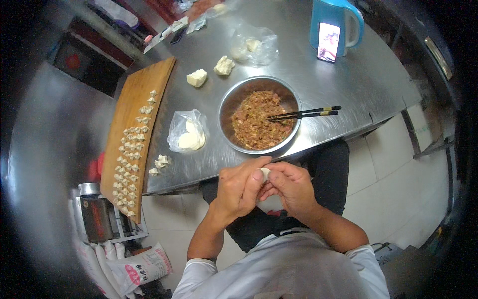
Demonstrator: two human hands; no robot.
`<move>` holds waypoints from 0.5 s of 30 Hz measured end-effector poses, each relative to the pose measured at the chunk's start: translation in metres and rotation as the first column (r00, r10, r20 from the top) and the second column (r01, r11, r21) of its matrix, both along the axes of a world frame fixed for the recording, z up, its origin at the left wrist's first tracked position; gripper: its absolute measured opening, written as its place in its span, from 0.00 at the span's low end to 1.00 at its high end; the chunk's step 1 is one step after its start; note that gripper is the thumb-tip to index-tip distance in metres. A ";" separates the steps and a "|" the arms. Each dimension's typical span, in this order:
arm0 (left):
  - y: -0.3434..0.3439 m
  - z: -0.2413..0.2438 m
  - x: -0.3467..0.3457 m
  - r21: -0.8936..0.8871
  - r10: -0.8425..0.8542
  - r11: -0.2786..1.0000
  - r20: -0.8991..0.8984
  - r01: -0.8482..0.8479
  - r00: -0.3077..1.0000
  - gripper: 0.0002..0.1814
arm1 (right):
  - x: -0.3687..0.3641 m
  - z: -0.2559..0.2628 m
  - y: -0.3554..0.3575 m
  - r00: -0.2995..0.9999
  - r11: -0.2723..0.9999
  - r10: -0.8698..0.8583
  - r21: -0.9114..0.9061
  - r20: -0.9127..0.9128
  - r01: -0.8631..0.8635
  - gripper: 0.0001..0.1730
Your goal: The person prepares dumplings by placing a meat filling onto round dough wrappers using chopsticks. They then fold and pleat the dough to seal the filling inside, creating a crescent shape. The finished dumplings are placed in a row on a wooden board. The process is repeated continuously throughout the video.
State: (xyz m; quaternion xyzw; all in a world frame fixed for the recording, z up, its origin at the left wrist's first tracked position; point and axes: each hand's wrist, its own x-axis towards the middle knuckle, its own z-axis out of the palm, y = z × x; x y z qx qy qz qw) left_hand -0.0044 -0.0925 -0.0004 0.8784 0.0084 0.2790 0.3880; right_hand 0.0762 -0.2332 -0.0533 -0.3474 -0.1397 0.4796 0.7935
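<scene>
Just off the table's near edge, my left hand (239,185) and my right hand (293,183) meet with a small piece of pale dough (265,172) pinched between them. Most of the dough is hidden by my fingers and thumbs. In front of them stands a steel bowl (223,129) of minced filling (257,119). A pair of black chopsticks (317,112) rests in the filling and over the bowl's right rim. Left of the bowl lies a clear plastic bag (186,130) holding round dough wrappers (191,140). A few folded dumplings (161,162) sit on the table nearer me.
Rows of dumplings (129,145) fill a wooden board (140,82) at the left. Two dough lumps (196,78) and a bagged one (254,45) lie behind the bowl on the steel table (351,78). A lit phone (328,42) leans on a blue kettle (319,17). Sacks (142,267) stand lower left.
</scene>
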 end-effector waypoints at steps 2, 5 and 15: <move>0.006 -0.001 -0.009 0.042 0.103 0.994 -0.041 -0.101 0.994 0.16 | 0.005 0.012 -0.001 0.994 0.993 -0.014 -0.115 0.112 0.027 0.14; 0.006 -0.001 -0.016 -0.201 0.224 0.953 -0.037 -0.227 0.974 0.22 | 0.005 0.003 0.011 0.906 0.974 -0.209 0.001 0.369 0.225 0.18; -0.012 0.003 -0.032 -0.589 0.356 0.742 -0.056 -0.319 0.933 0.25 | -0.007 0.039 0.075 0.835 0.967 0.194 0.044 0.515 -0.252 0.32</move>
